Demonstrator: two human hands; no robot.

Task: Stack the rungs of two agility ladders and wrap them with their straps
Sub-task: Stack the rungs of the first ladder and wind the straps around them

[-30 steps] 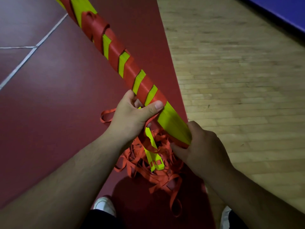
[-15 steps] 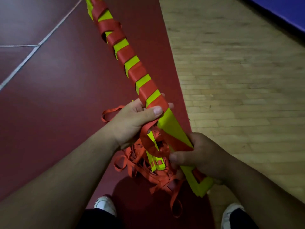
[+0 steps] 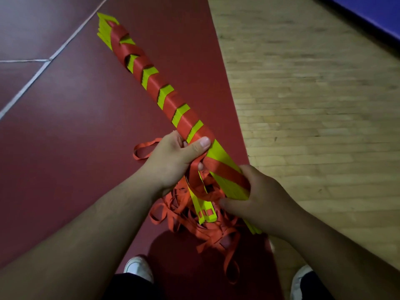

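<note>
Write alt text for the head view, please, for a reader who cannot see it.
Two hands hold a long bundle of yellow rungs spiral-wrapped in orange strap: the left hand grips it partway along, the right hand grips the near end. Below, loose strap lies tangled on a red floor, beside wooden boards.

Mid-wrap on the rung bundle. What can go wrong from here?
1. At the bundle's far end the rungs fan out past the last strap turn, and the turns there look slack; they might slide off.
2. The loose pile of strap is tangled; it may snag as it feeds.
3. A stray rung hangs below, between the left hand and right hand, outside the stack; the wrap could miss it.
</note>
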